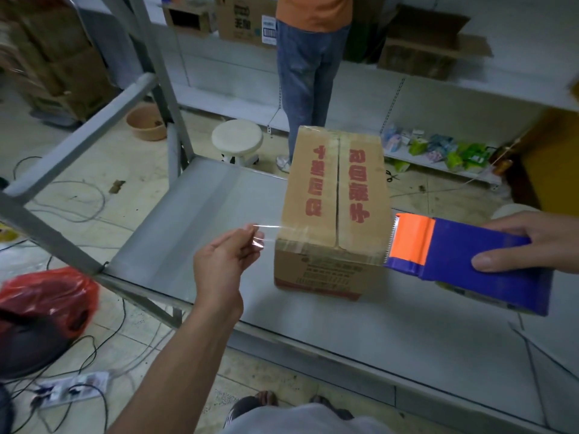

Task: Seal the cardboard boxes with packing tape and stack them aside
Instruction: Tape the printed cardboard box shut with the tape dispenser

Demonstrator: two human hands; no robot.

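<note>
Stretching clear packing tape (268, 227) crosswise, the left hand (228, 255) pinches its free end and the right hand (526, 242) grips the blue tape dispenser (463, 261), the cardboard box (313, 189) (centre seam (337, 195) running away from the viewer) lying between them on a grey shelf (194, 220).

tiled floor (94, 195), grey metal shelves (200, 214), stool (237, 140)

Brown cardboard box (335, 195) with red printed characters, blue tape dispenser (463, 261) with orange front right of the box, clear tape (266, 227) left of the box, grey shelf (200, 220) under the box, white stool (237, 139) behind the box
</note>
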